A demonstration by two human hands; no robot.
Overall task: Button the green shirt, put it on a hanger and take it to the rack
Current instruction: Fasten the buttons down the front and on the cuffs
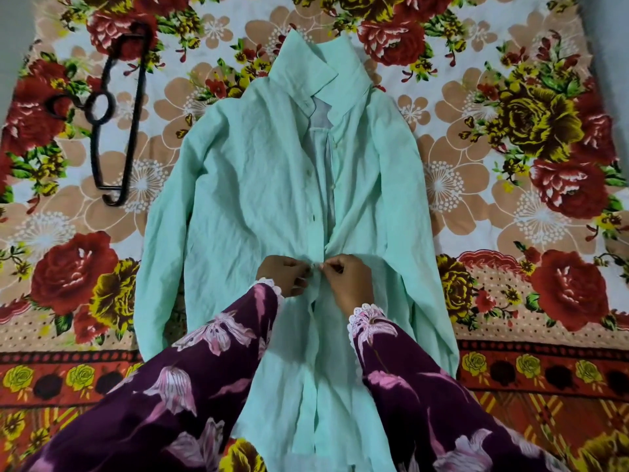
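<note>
A pale green shirt (258, 185) lies flat on its back on a floral bedsheet, collar at the far end, sleeves down its sides. Its front stands open from the collar down to about the middle, with small buttons showing along the left placket. My left hand (284, 275) and my right hand (347, 279) meet at the placket near the shirt's middle. Both pinch the two front edges together at a button. A black hanger (131, 120) lies on the sheet to the far left of the shirt, its hook pointing left.
The floral bedsheet (510, 165) covers the whole bed. Bare sheet lies on both sides of the shirt. A grey wall edge (13, 35) shows at the far left corner. My purple flowered sleeves cover the shirt's lower part.
</note>
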